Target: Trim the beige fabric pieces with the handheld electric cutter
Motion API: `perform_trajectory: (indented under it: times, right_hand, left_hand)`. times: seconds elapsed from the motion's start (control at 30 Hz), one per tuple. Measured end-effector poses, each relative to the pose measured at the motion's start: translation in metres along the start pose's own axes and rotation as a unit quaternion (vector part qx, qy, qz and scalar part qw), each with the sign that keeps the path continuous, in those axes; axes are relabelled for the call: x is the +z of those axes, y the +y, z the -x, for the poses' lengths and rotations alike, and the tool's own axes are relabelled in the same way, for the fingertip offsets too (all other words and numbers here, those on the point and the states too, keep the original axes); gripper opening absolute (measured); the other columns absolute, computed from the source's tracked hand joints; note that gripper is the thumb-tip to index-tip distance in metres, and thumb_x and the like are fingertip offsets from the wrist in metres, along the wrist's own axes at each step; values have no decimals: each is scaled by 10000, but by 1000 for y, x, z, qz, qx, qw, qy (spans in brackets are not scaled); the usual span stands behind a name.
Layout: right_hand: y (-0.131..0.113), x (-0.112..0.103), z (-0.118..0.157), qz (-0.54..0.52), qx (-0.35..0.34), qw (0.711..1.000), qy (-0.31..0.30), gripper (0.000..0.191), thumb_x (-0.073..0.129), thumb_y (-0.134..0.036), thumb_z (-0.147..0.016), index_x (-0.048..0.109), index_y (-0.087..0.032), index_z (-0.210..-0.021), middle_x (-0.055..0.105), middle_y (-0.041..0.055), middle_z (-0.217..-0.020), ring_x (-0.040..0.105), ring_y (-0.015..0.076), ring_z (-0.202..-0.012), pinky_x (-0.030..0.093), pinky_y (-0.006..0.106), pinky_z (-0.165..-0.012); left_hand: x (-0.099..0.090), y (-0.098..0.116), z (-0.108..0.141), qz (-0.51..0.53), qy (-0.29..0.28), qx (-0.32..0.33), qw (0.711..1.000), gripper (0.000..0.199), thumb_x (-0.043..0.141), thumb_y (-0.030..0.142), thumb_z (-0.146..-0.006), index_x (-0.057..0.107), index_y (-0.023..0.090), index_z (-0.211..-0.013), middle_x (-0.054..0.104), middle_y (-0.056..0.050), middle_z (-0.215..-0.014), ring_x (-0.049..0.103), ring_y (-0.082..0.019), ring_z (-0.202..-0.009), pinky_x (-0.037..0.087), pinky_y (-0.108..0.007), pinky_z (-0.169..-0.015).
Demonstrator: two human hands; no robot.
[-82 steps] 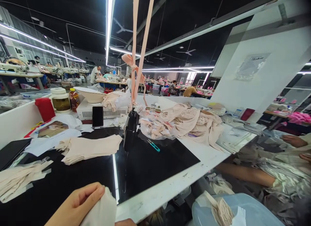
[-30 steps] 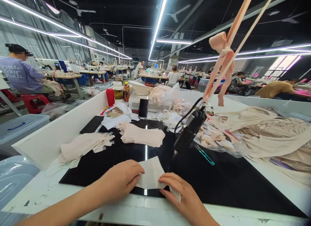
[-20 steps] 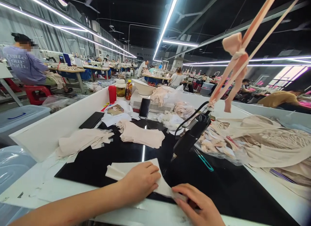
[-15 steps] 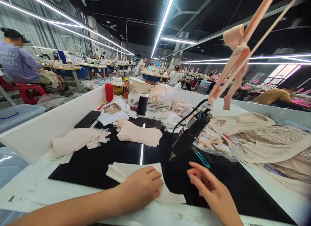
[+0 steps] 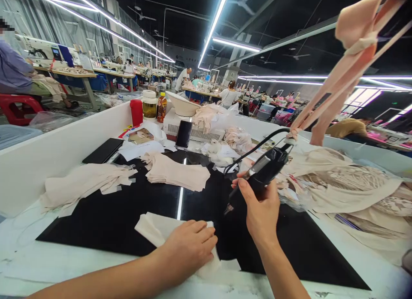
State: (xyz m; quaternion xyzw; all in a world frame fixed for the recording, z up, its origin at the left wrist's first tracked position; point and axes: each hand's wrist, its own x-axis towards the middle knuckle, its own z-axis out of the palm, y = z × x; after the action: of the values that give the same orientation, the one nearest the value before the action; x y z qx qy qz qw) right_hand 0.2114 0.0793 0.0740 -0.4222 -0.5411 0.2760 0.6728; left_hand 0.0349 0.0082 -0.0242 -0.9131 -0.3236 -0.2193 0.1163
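Note:
My left hand (image 5: 190,247) lies over a cream fabric piece (image 5: 151,226), fingers together and fairly flat, holding it down on the black board (image 5: 106,230). The piece sticks out on both sides of the hand, with a folded edge at its left. My right hand (image 5: 262,204) grips a black handheld tool with a pointed metal tip (image 5: 265,170), thumb on the near side. The tool slants down to the left, its tip just above the board. A dark cord and knotted pink fabric straps (image 5: 341,76) run from its upper end; it hangs from the straps.
Stacked cream fabric pieces (image 5: 177,172) lie mid-board, with another pile (image 5: 86,183) at left. A phone (image 5: 184,134) leans on a white vented box (image 5: 206,134) behind. Beige garments (image 5: 347,179) heap at right. Low white walls (image 5: 64,140) border the table.
My right hand has moved up from the board and closed round the black tool. My left hand stays on the fabric piece. The view has shifted slightly.

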Motion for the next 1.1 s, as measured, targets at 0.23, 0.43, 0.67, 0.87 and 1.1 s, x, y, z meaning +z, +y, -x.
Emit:
perform_trajectory:
  times: [0.23, 0.43, 0.67, 0.87, 1.1]
  right_hand:
    - [-1, 13, 13, -68, -24, 997, 7, 333, 879, -324, -795, 614, -266, -989, 678, -15, -870, 635, 159, -620, 583, 344, -601]
    - [4, 20, 21, -131, -12, 991, -4, 373, 814, -310, -871, 590, -282, -1169, 672, -52, -822, 630, 132, -588, 564, 301, -565]
    - [7, 20, 27, -157, 1, 987, -23, 391, 796, -338, -892, 575, -288, -1211, 659, -50, -837, 638, 134, -607, 577, 306, -571]
    - [7, 20, 30, -164, 7, 986, -31, 368, 792, -336, -898, 580, -288, -1195, 652, -47, -838, 638, 130, -606, 573, 301, -572]
    - [8, 21, 31, -159, 5, 987, -32, 376, 794, -336, -894, 573, -283, -1194, 649, -43, -838, 637, 130, -608, 572, 304, -578]
  left_hand:
    - [1, 7, 5, -16, 32, -11, 999, 255, 606, 361, -1079, 700, 161, -1206, 729, -59, -1305, 669, -202, -1183, 513, -321, -983]
    - [-6, 7, 4, -45, 34, 7, 998, 250, 565, 305, -1094, 727, 127, -1163, 762, -61, -1229, 674, -181, -1173, 493, -302, -1034]
    - [-6, 7, 5, -58, 37, 33, 997, 268, 502, 243, -1117, 739, 121, -1152, 782, -57, -1173, 683, -177, -1168, 462, -304, -1084]
    - [-9, 8, 4, -48, 41, 24, 998, 257, 504, 216, -1107, 739, 115, -1137, 784, -54, -1179, 680, -167, -1171, 451, -295, -1113]
    - [-12, 7, 2, -48, 31, 28, 998, 261, 497, 199, -1107, 740, 107, -1134, 785, -58, -1169, 678, -166, -1163, 463, -295, -1100]
